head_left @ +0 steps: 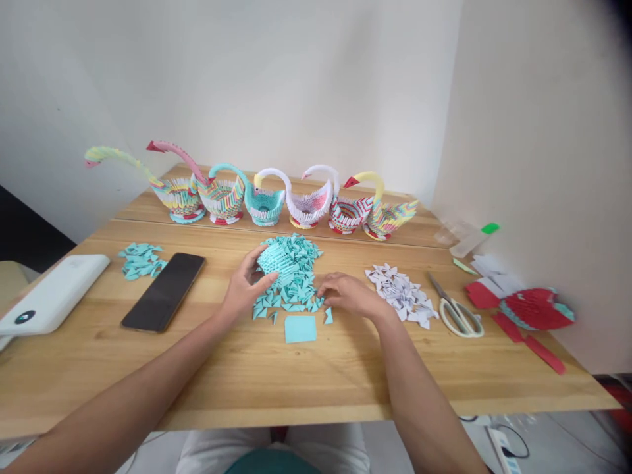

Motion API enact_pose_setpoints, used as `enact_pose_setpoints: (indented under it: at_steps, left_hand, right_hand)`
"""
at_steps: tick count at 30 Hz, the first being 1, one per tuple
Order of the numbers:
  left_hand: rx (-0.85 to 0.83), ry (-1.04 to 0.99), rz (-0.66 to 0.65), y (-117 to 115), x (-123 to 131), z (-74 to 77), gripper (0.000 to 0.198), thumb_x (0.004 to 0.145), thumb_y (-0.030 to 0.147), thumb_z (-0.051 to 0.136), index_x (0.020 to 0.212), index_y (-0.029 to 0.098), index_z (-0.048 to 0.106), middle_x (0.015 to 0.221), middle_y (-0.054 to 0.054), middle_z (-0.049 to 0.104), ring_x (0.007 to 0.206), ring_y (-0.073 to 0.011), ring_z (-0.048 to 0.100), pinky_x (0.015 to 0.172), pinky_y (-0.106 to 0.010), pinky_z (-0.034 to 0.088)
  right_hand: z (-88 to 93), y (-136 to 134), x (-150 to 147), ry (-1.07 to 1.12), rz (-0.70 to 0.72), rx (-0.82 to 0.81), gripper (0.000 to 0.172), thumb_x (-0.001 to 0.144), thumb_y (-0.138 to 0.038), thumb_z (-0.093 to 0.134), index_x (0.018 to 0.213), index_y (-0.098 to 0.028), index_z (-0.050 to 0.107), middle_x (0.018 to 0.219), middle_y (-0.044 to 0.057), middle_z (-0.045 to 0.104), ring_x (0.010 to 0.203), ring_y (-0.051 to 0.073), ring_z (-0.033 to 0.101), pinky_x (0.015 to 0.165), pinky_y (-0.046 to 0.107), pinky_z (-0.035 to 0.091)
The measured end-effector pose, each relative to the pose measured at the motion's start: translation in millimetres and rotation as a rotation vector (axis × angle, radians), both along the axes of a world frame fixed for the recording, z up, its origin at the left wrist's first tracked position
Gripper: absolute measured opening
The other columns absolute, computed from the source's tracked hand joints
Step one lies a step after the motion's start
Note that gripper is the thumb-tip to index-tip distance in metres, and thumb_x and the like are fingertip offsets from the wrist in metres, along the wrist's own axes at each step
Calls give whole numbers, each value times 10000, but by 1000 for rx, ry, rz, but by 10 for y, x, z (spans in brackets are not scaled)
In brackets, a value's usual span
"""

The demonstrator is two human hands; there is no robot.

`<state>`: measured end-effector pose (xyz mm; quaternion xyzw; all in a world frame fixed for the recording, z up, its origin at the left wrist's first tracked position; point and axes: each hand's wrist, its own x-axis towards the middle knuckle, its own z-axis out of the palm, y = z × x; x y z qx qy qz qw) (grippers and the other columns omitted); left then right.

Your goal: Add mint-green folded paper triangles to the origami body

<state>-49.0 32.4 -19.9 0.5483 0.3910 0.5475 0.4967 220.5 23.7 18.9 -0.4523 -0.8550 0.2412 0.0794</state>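
My left hand (pixel 247 283) is wrapped round the left side of a teal piece built of folded paper units (pixel 276 259), thumb in front and fingers behind. Around and beneath that piece spreads a pile of loose teal folded paper triangles (pixel 301 280). At the pile's right edge is my right hand (pixel 348 293), its fingers bent down toward the loose triangles. Its fingertips are close together, and whether a triangle is between them I cannot make out. A flat teal paper sheet (pixel 300 328) lies on the table just in front of the pile.
Several folded-paper swans (pixel 264 204) stand in a row at the back. On the left lie a phone (pixel 164 291), a white power bank (pixel 54 293) and more teal triangles (pixel 141 261). To the right are white paper triangles (pixel 401 295), scissors (pixel 459 315) and a red paper piece (pixel 536 308).
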Motion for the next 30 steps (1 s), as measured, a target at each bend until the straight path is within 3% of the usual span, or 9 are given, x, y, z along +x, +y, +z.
enact_pose_setpoints:
  at_steps: [5, 9, 14, 19, 25, 30]
  left_hand:
    - [6, -7, 6, 3, 5, 2, 711, 740, 423, 778, 1359, 204, 504, 1383, -126, 573, 1226, -273, 574, 997, -396, 501]
    - [-1, -20, 9, 0, 11, 7, 706, 741, 426, 776, 1352, 198, 506, 1384, -129, 574, 1241, -275, 565, 1005, -394, 494]
    - [-24, -36, 4, -11, 9, 27, 698, 751, 431, 768, 1353, 199, 499, 1398, -127, 569, 1254, -275, 558, 1024, -398, 479]
    - [-35, -1, 21, -13, 7, 30, 709, 747, 444, 767, 1355, 197, 500, 1414, -134, 558, 1271, -287, 546, 1062, -418, 447]
    - [-55, 7, 20, -9, 1, 8, 733, 752, 468, 759, 1375, 197, 484, 1427, -143, 538, 1292, -300, 525, 1063, -433, 442]
    - [-39, -4, 18, -1, 2, 4, 714, 742, 450, 772, 1359, 205, 508, 1428, -135, 546, 1282, -294, 537, 1062, -427, 447]
  right_hand:
    - [-18, -27, -61, -24, -165, 21, 88, 819, -134, 627, 810, -188, 696, 813, 23, 722, 746, 163, 630, 654, 240, 373]
    - [-4, -42, -56, 57, -283, 31, 118, 826, -125, 594, 821, -192, 691, 868, 22, 751, 766, 158, 649, 663, 235, 383]
    - [12, -47, -55, 95, -271, 34, 196, 818, -86, 556, 886, -194, 703, 903, 23, 753, 785, 158, 665, 699, 237, 420]
    - [15, -24, -31, 63, -262, 112, 168, 846, -110, 574, 882, -194, 715, 940, 37, 747, 841, 172, 675, 761, 254, 452]
    - [-114, 30, -45, 70, -51, 263, 307, 861, -64, 564, 1090, -202, 714, 1139, 86, 725, 1093, 224, 636, 962, 344, 457]
    - [-131, 25, -90, 12, -105, 184, 258, 866, -90, 574, 1031, -209, 733, 1038, 76, 752, 992, 212, 670, 876, 309, 477]
